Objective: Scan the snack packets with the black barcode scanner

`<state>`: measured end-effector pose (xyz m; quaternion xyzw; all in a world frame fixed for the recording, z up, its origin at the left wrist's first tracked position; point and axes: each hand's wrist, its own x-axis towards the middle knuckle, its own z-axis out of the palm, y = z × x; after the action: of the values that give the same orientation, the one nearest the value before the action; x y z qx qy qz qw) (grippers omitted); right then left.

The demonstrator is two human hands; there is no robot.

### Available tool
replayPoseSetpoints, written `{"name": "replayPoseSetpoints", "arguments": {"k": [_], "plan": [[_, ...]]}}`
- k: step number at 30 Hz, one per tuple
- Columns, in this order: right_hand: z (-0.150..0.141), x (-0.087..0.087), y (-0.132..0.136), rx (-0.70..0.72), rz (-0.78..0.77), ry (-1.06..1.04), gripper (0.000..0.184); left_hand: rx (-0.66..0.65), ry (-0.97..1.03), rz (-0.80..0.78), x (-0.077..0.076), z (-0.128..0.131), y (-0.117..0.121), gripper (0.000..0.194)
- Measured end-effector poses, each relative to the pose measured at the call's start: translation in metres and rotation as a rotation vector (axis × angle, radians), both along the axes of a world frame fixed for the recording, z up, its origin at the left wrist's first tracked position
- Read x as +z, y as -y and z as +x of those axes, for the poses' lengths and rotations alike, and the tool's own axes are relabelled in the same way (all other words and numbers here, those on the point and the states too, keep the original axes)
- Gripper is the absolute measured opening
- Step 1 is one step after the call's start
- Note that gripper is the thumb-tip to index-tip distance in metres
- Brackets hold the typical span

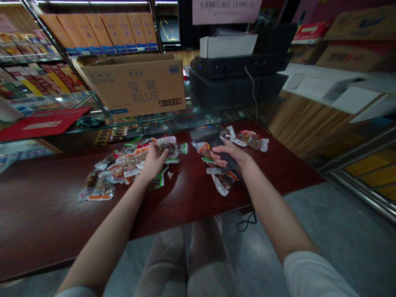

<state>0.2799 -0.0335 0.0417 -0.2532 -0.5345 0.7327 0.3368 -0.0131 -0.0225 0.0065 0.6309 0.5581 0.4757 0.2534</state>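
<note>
My left hand reaches into a spread of small clear snack packets on the dark red table, fingers curled onto one packet near the pile's right end. My right hand is wrapped round a black handheld scanner with a dark cord running off the table edge. It hovers over a second, smaller group of snack packets. Two more packets lie just beyond it.
A cardboard box marked BLUE stands on a glass counter behind the table. A black printer sits to its right. A red folder lies on the glass at left. Shelves of boxed goods line the back. My knees show below the table edge.
</note>
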Motion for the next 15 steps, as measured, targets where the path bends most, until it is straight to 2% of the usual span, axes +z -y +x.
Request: {"name": "replayPoseSetpoints", "arguments": {"k": [2,5,7,9,10,12,14,15], "plan": [[0.007,0.001,-0.004,-0.092,0.014,-0.014,0.028,0.069,-0.184,0.018,0.007,0.000,0.007,0.039],[0.022,0.001,-0.014,-0.257,0.036,-0.091,0.031,0.239,-0.502,0.048,0.019,-0.003,0.014,0.048],[0.033,-0.001,-0.020,-0.355,0.036,-0.124,0.034,0.334,-0.623,0.103,0.025,-0.004,0.015,0.055],[0.042,-0.005,-0.027,-0.447,0.023,-0.103,0.034,0.340,-0.669,0.180,0.028,0.001,0.014,0.057],[0.045,-0.007,-0.030,-0.495,0.013,-0.069,0.033,0.282,-0.680,0.214,0.028,0.007,0.014,0.055],[0.050,-0.011,-0.035,-0.582,-0.005,0.035,0.029,0.054,-0.696,0.251,0.026,0.026,0.011,0.048],[0.053,-0.016,-0.038,-0.643,-0.022,0.139,0.023,-0.184,-0.685,0.222,0.020,0.053,0.006,0.040],[0.053,-0.017,-0.039,-0.661,-0.029,0.174,0.020,-0.248,-0.658,0.183,0.017,0.067,0.003,0.039]]}}
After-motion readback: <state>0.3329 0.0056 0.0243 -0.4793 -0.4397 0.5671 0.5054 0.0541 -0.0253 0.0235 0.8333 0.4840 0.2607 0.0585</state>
